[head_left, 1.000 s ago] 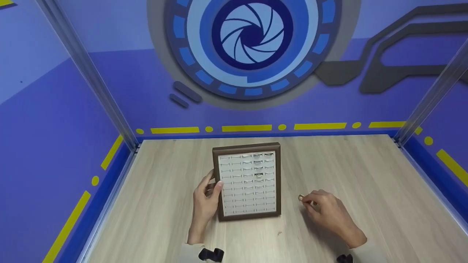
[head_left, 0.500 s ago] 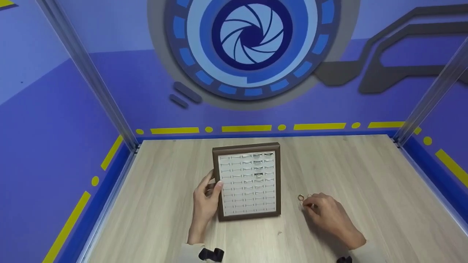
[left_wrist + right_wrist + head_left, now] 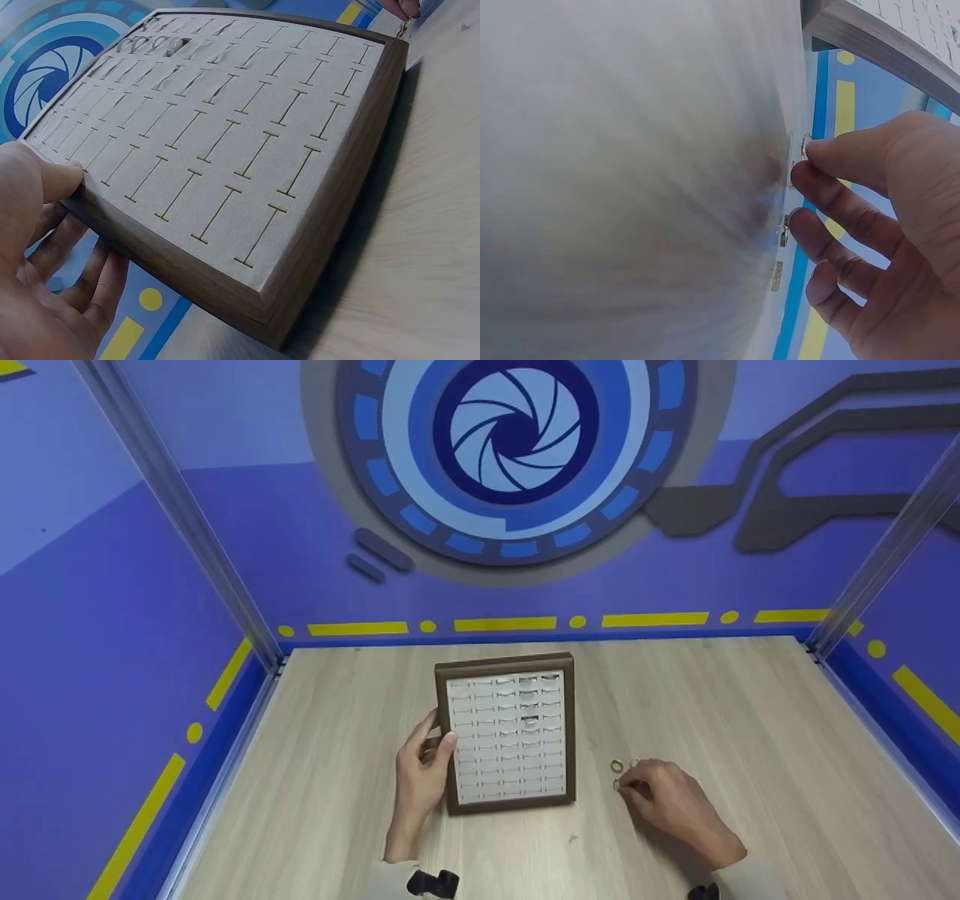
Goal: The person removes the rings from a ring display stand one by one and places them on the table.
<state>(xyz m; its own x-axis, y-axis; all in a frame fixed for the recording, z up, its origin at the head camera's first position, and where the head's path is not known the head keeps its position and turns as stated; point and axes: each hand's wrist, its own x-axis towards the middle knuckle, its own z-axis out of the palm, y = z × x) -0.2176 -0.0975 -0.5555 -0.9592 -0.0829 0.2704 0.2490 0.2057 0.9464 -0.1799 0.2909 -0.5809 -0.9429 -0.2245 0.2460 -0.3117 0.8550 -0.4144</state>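
Observation:
A ring display tray [image 3: 510, 772] with a brown wooden frame and a pale slotted pad stands tilted on the table. My left hand [image 3: 424, 776] grips its left side, thumb on the front edge and fingers behind, as the left wrist view shows. Several rings [image 3: 178, 47] sit in slots toward the top. To the right of the tray, my right hand [image 3: 671, 802] pinches a small ring [image 3: 617, 784] between thumb and forefinger, low over the table. A gold ring [image 3: 616, 766] lies just beyond the fingertips, and another ring [image 3: 634, 763] shows partly behind the knuckles.
In the right wrist view, more small rings [image 3: 777, 276] lie on the table near the curled fingers. A tiny brown mark [image 3: 573, 838] is on the wooden table [image 3: 337, 720] in front of the tray. Blue-purple panels [image 3: 247, 547] enclose the back and sides.
My right hand has let go of the gold ring, which now lies on the table, and has shifted slightly nearer with a different ring at its fingertips. The left hand and tray stay put.

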